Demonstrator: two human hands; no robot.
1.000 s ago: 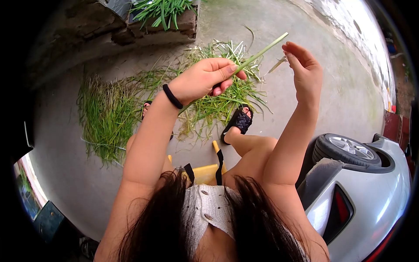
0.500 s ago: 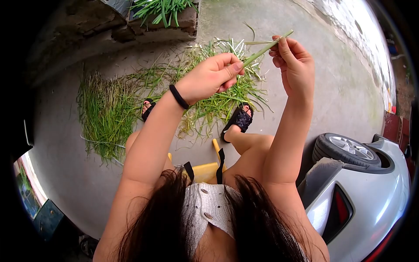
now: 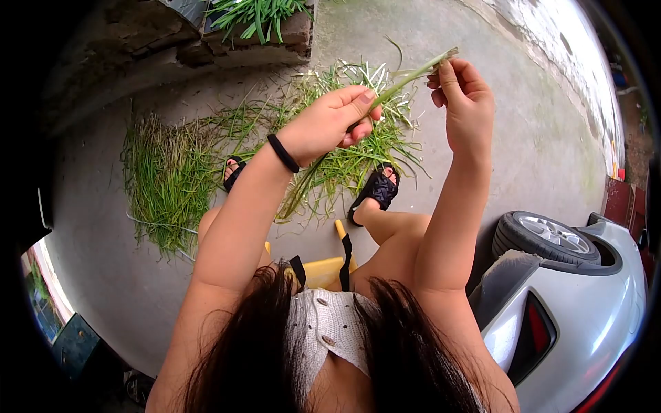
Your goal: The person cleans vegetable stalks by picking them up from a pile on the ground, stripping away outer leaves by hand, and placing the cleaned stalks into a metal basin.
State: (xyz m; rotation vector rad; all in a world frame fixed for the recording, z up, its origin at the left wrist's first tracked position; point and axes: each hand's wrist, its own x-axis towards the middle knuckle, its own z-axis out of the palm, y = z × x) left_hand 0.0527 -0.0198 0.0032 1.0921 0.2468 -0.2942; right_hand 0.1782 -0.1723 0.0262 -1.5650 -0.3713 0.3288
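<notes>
My left hand [image 3: 334,120], with a black band at its wrist, is closed round a long, scallion-like green stalk [image 3: 401,84]. The pale end of the stalk points up and to the right, and its dark leaves trail below the hand. At that pale end, the thumb and fingers of my right hand [image 3: 467,100] pinch the stalk or its thin outer skin; I cannot tell which. A thin pale strip hangs beside the stalk near these fingers. Below both hands, a loose pile of green and whitish leaf scraps [image 3: 365,155] covers the ground.
A thick heap of unworked-looking stalks [image 3: 169,182] lies to the left. More green stalks [image 3: 258,17] rest on a brick ledge [image 3: 275,45]. My sandalled feet and a yellow stool [image 3: 322,272] are below. A wheel [image 3: 547,235] and a silver car bumper [image 3: 585,310] stand at right.
My left hand has shifted slightly left along the stalk, its lower fingers loosened. Dark leaves now show under it. The stalk's pale end looks more frayed at my right fingertips.
</notes>
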